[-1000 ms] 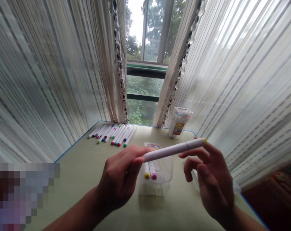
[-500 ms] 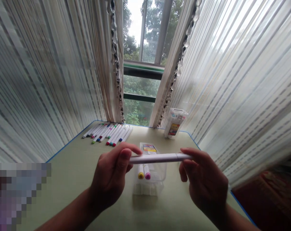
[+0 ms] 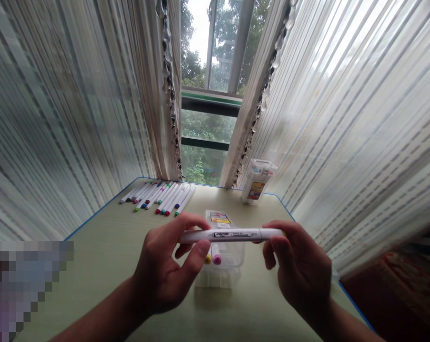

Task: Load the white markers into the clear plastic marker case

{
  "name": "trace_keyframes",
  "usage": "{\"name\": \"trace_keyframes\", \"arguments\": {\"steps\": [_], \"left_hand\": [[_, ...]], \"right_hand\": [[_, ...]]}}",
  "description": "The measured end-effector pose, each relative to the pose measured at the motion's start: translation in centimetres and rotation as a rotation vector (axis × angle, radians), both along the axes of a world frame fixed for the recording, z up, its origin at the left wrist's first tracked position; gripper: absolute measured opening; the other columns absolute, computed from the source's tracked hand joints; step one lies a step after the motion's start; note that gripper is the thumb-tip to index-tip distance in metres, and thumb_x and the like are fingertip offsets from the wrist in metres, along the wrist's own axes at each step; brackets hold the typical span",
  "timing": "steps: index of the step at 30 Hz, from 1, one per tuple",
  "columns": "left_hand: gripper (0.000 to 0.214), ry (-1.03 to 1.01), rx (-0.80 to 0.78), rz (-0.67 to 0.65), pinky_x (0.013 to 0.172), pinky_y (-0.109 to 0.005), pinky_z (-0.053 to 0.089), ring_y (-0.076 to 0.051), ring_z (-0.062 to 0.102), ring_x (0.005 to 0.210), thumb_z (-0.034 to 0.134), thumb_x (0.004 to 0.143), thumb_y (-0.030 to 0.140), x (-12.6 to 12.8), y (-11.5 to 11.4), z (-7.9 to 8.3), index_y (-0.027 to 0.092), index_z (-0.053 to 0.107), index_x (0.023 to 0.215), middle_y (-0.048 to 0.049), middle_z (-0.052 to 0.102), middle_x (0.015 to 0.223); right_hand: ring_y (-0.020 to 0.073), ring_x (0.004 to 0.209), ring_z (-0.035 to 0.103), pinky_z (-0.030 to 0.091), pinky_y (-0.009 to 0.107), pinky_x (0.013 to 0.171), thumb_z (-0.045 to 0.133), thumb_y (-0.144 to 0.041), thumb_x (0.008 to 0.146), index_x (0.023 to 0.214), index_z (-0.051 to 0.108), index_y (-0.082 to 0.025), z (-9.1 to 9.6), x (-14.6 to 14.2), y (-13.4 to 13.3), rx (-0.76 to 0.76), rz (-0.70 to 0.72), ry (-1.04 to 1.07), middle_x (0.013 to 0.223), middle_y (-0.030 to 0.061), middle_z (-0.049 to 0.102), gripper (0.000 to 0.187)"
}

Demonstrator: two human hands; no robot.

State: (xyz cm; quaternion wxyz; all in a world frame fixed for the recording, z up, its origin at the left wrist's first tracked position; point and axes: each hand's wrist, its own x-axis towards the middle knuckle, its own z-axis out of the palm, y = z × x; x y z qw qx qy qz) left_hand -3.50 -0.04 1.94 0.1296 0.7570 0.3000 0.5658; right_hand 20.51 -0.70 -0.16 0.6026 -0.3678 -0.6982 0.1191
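A white marker point(image 3: 236, 234) with a printed label lies level between my two hands, above the table. My left hand point(image 3: 175, 266) grips its left part, thumb below and fingers behind. At the other end, my right hand point(image 3: 300, 261) pinches the capped tip, where a bit of yellow shows. Beneath the marker sits a clear plastic case point(image 3: 218, 280), partly hidden by it. Inside the case are a pink-ended marker point(image 3: 217, 259) and a yellow-ended marker point(image 3: 208, 259).
Several white markers point(image 3: 158, 197) with coloured ends lie at the table's far left. A second clear case point(image 3: 257, 183) stands upright at the far right. Striped curtains point(image 3: 76, 95) hang on both sides of a window point(image 3: 210, 118), beyond the green table point(image 3: 108, 266).
The marker has turned about its length, so its printed label now faces me. My left thumb has moved down and right along it; my right hand has barely shifted.
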Motion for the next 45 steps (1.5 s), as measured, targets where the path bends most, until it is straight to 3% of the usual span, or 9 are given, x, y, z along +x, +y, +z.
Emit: {"name": "trace_keyframes", "arguments": {"steps": [5,13,23,32,45], "left_hand": [[0.013,0.011,0.015,-0.034,0.043,-0.018,0.030,-0.006,0.040,0.045,0.058,0.096,0.015,0.15,-0.12,0.05,0.023,0.060,0.105,0.0104,0.065,0.066],[0.010,0.021,0.030,0.000,0.046,-0.018,0.036,-0.006,0.044,0.047,0.061,0.094,0.017,0.02,-0.14,-0.07,0.022,0.063,0.102,0.0092,0.058,0.065],[0.011,0.055,0.039,0.012,0.046,-0.018,0.037,-0.005,0.046,0.046,0.061,0.093,0.016,-0.06,0.00,-0.09,0.021,0.063,0.102,0.0091,0.060,0.066],[0.009,0.091,0.030,0.031,0.046,-0.022,0.037,-0.008,0.050,0.046,0.060,0.094,0.018,-0.16,-0.15,0.08,0.021,0.063,0.102,0.0081,0.063,0.065],[0.013,0.103,0.042,0.013,0.048,-0.018,0.037,-0.005,0.046,0.046,0.061,0.093,0.016,-0.16,-0.19,0.13,0.021,0.064,0.104,0.0090,0.057,0.064]], "right_hand": [[0.0082,0.044,0.053,0.041,0.019,0.045,0.055,-0.031,0.110,0.108,0.067,-0.023,-0.03,0.00,-0.01,-0.004,0.024,0.020,0.056,-0.0078,0.056,0.015],[0.0084,0.045,0.053,0.040,0.019,0.046,0.052,-0.033,0.111,0.111,0.066,-0.023,-0.10,0.04,-0.21,-0.002,0.052,0.037,0.057,-0.0076,0.056,0.017],[0.0120,0.049,0.053,0.040,0.023,0.046,0.043,-0.032,0.114,0.115,0.068,-0.024,-0.58,0.00,-0.07,-0.065,0.143,0.136,0.058,-0.0058,0.053,0.027],[0.0151,0.050,0.055,0.040,0.027,0.046,0.046,-0.032,0.113,0.118,0.068,-0.022,-0.81,0.28,-0.18,-0.095,0.142,0.155,0.057,-0.0051,0.055,0.025],[0.0151,0.050,0.057,0.040,0.027,0.046,0.049,-0.032,0.111,0.111,0.071,-0.022,-0.30,0.21,-0.41,-0.078,0.121,0.071,0.056,-0.0041,0.055,0.025]]}}
